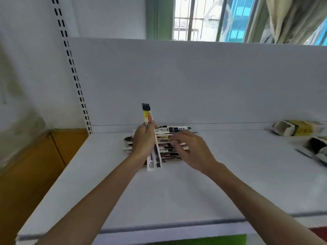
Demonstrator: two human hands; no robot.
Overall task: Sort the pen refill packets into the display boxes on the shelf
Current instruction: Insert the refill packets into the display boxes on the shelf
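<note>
Far left: slotted upright [76, 75] of the shelving, black slot pairs running down to the back-left corner of the white shelf [177, 191]. Beyond the shelf's left edge, a brown cabinet [35, 165]

My left hand [144, 140] is closed in a fist round a small bunch of pen refill packets [147, 117], held roughly upright, tilted a little. At least two in the bunch, exact count unclear. Top ends with black and yellow print stick up above my fist; bottom ends hang below it, over the near edge of the pile

The pile of packets [166, 151] lies flat near the back edge of the shelf, toward its left half, packets stacked crosswise in overlapping rows. Too blurred to count. It sits directly under and between my two hands

My right hand [191, 149] is just right of the left, palm down over the pile, fingers [174, 138] curled loosely, tips at or touching the upper packets. Whether it has hold of one I cannot tell; motion blur hides the fingertips

Far right, well apart from the pile: two bundles [299, 128] in clear wrap on the shelf, one by the back edge, one nearer me and cut off by the picture's edge [318, 147]

Behind the white back panel [194, 82]: one barred window [194, 18], curtain [292, 18] at its right
</note>
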